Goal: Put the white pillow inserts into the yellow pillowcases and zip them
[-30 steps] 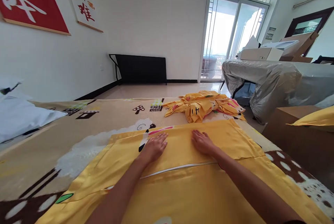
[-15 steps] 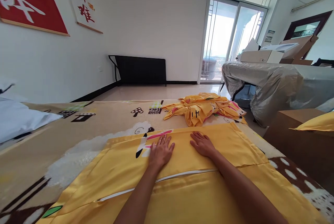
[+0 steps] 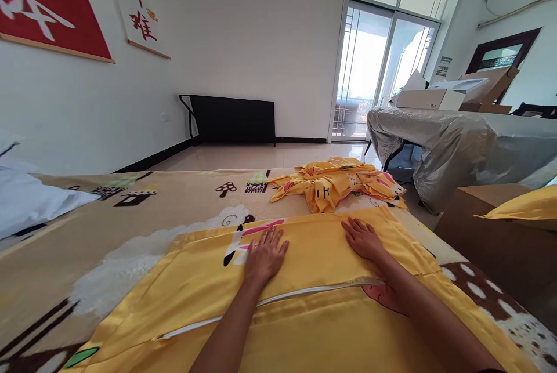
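A yellow pillowcase [image 3: 313, 326] with a long white zipper [image 3: 300, 292] lies spread out flat in front of me. My left hand [image 3: 264, 257] rests palm down on its far part, fingers spread, beside a printed pink, white and black figure [image 3: 232, 242]. Farther right, my right hand [image 3: 364, 239] also lies flat on the cloth with its fingers stretched. The zipper runs across the pillowcase nearer to me than both hands and passes partly under my forearms. A pink print shows at the zipper's right end, partly covered by my right forearm.
Crumpled yellow printed cloth [image 3: 324, 190] lies beyond the pillowcase on the beige patterned blanket [image 3: 174, 199]. White bedding [image 3: 39, 196] is at the left. On the right are a cardboard box [image 3: 474, 234], a yellow cushion [image 3: 526, 207] and a plastic-covered table [image 3: 452, 135] with boxes.
My right hand has slid to the right over the pillowcase, and the pink print by the zipper now shows. My left hand stays about where it was on the cloth.
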A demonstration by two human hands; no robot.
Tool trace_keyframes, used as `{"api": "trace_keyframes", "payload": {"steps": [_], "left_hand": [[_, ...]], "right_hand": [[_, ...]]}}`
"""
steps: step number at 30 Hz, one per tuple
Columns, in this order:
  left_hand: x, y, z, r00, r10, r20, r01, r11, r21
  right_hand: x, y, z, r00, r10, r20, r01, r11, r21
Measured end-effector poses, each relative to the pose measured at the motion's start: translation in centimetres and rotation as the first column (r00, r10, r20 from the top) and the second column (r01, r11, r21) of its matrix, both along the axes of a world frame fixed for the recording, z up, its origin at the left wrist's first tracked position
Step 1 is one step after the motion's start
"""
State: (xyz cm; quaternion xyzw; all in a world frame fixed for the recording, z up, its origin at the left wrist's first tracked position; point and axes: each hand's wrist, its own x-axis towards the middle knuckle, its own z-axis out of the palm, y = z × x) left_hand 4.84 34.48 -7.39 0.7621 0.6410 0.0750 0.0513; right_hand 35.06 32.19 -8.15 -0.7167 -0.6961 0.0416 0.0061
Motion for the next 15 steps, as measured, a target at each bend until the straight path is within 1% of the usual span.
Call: {"api": "trace_keyframes", "payload": {"steps": [8, 15], "left_hand": [[-0.2, 0.2, -0.4, 1.000, -0.004, 0.018, 0.004, 1.000, 0.021], [-0.9, 0.4, -0.6, 1.000, 0.010, 0.024, -0.011, 1.000, 0.025]], "right_hand": [[1.0, -0.1, 0.3, 0.999, -0.016, 0.036, 0.015, 1.000, 0.010], [3.0, -0.1, -0.1, 0.995, -0.068, 0.066, 0.067, 0.998, 0.020]]}}
